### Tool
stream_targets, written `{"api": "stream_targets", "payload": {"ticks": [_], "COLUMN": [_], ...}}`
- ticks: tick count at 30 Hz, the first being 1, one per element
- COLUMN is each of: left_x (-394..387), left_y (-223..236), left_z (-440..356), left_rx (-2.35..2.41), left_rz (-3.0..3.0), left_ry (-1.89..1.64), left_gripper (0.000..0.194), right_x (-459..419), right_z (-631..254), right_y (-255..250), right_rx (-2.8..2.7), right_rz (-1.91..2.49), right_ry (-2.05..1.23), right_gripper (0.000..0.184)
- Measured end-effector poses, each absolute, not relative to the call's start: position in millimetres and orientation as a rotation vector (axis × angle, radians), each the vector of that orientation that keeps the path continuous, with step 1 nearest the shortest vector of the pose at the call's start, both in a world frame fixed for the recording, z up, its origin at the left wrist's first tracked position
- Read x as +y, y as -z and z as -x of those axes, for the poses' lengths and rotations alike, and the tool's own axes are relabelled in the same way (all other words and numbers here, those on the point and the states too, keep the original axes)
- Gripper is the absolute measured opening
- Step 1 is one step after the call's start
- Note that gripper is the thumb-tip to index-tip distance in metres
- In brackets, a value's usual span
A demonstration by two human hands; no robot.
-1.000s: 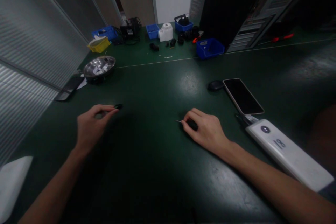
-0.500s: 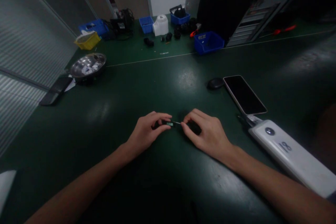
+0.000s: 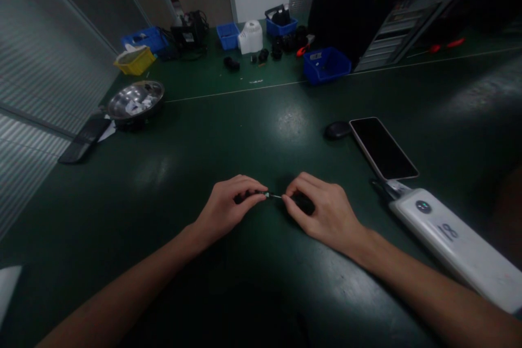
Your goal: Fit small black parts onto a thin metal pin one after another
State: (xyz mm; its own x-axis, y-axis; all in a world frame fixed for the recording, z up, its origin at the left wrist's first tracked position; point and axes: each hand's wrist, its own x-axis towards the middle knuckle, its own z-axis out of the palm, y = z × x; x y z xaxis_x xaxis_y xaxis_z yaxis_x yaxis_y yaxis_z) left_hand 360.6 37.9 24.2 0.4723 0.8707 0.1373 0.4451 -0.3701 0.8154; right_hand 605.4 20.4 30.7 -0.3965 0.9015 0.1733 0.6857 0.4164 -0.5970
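Over the middle of the green table my left hand (image 3: 230,202) pinches a small dark device (image 3: 267,194) between thumb and fingers. A small pale greenish patch shows at its end by the fingertips; the rest is mostly hidden. My right hand (image 3: 322,207) is closed, thumb and forefinger pinching a thin metal rod (image 3: 276,196) that points left to the device. Whether the rod's tip touches the device or joins it, I cannot tell. Something black (image 3: 304,203) lies within the right hand's curled fingers, partly hidden.
A black computer mouse (image 3: 337,130) and a phone (image 3: 383,147) lie to the right, beyond a white power bank (image 3: 457,244). A metal bowl (image 3: 157,92) with white scraps stands at left. Along the back are a blue bin (image 3: 316,72), a yellow bin (image 3: 138,65) and several dark parts.
The small device has turned in my left fingers, so less of its pale patch shows. Both hands stay nearly in place. The view has shifted slightly.
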Motion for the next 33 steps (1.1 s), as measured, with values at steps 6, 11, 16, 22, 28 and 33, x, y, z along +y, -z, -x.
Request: {"api": "stream_targets", "payload": {"ticks": [6, 11, 16, 22, 28, 33], "left_x": [38.8, 39.6, 38.3, 36.0, 36.2, 34.7], "left_y": [-23.5, -22.6, -24.1, -24.9, -22.8, -22.4], "left_z": [-358.6, -358.0, -360.1, -362.8, -361.5, -360.2], "left_rx": [1.035, 1.027, 1.022, 0.923, 0.899, 0.913], "left_rz": [-1.95, -1.903, -1.95, -2.057, -2.079, -2.105], "left_ry": [-0.767, -0.768, -0.769, -0.724, -0.728, -0.724], "left_gripper": [0.017, 0.017, 0.017, 0.018, 0.02, 0.026], "right_x": [19.3, 20.8, 20.8, 18.2, 18.7, 18.6], "right_z": [-604.5, -605.1, -604.9, -603.3, -603.5, -603.5], "right_y": [-32.6, -33.3, -33.0, -31.5, -31.1, -32.8], "right_rx": [-2.208, -2.156, -2.212, -2.283, -2.246, -2.186], "right_rz": [1.281, 1.204, 1.218, 1.206, 1.171, 1.176], "right_ry": [-0.645, -0.711, -0.696, -0.667, -0.702, -0.708], "right_gripper": [0.017, 0.017, 0.017, 0.017, 0.018, 0.018]}}
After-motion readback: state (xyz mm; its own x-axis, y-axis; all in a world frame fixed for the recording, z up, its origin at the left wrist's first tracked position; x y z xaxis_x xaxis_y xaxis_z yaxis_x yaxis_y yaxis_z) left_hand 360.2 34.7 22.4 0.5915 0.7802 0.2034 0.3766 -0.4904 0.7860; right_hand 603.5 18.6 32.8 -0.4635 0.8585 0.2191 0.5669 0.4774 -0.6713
